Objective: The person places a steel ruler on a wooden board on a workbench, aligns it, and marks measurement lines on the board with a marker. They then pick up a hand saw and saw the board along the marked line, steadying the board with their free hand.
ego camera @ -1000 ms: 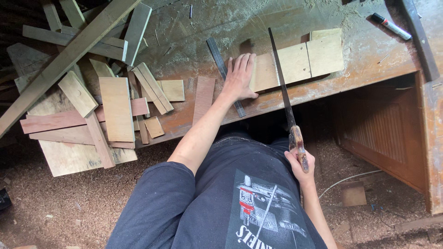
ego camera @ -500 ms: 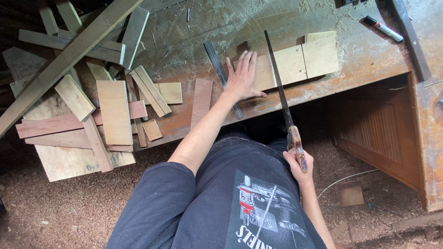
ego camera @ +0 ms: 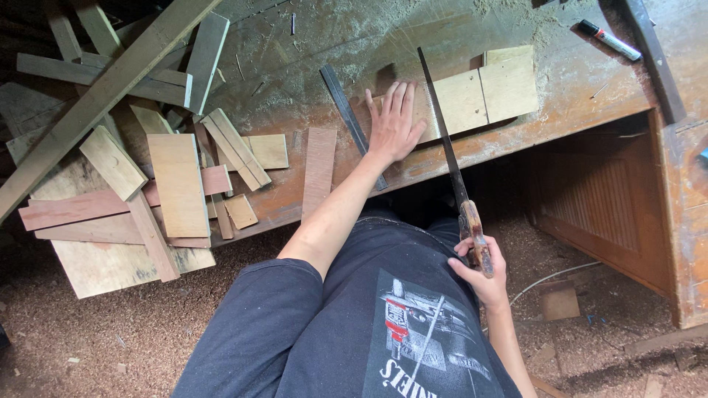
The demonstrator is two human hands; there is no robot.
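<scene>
My left hand [ego camera: 394, 121] lies flat, fingers spread, on a pale plywood board [ego camera: 472, 96] at the front edge of a worn wooden workbench [ego camera: 442, 29]. My right hand [ego camera: 481, 269] grips the wooden handle of a hand saw [ego camera: 445, 140] down by my waist. The saw's long blade runs up across the board just right of my left hand. A dark metal ruler [ego camera: 350, 118] lies on the bench under my left wrist.
A heap of offcut planks and boards [ego camera: 158, 169] covers the bench's left part, with a long batten [ego camera: 96, 103] lying across it. A marker pen [ego camera: 608, 39] and a dark bar [ego camera: 653, 55] lie at the right. Sawdust covers the floor [ego camera: 110, 339].
The saw and my right hand have barely shifted. My left hand stays pressed on the board; the view has only drifted slightly.
</scene>
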